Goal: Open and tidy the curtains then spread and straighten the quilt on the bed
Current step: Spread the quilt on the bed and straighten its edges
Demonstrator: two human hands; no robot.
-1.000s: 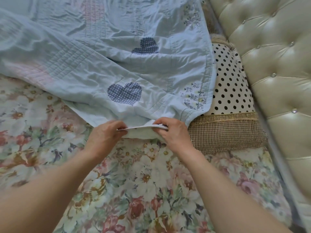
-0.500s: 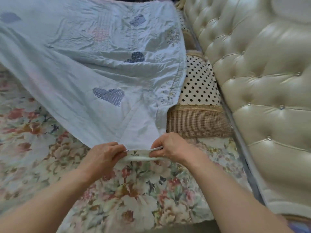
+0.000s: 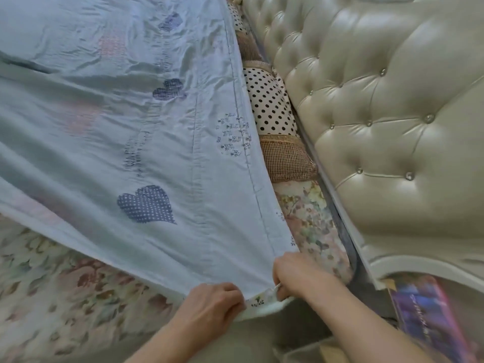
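While both hands, left (image 3: pixel 209 305) and right (image 3: pixel 296 277), pinch the quilt (image 3: pixel 146 142) corner, tension matters. An even pull toward the bed's (image 3: pixel 65 289) edge should flatten wrinkles.

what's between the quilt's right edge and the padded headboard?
Head view: a pillow, polka-dot with brown checked ends, then floral sheet lower down.

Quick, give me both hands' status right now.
Left hand: closed, fingers gripping the quilt edge at its corner.
Right hand: closed, fingers pinching the same quilt edge at the corner.
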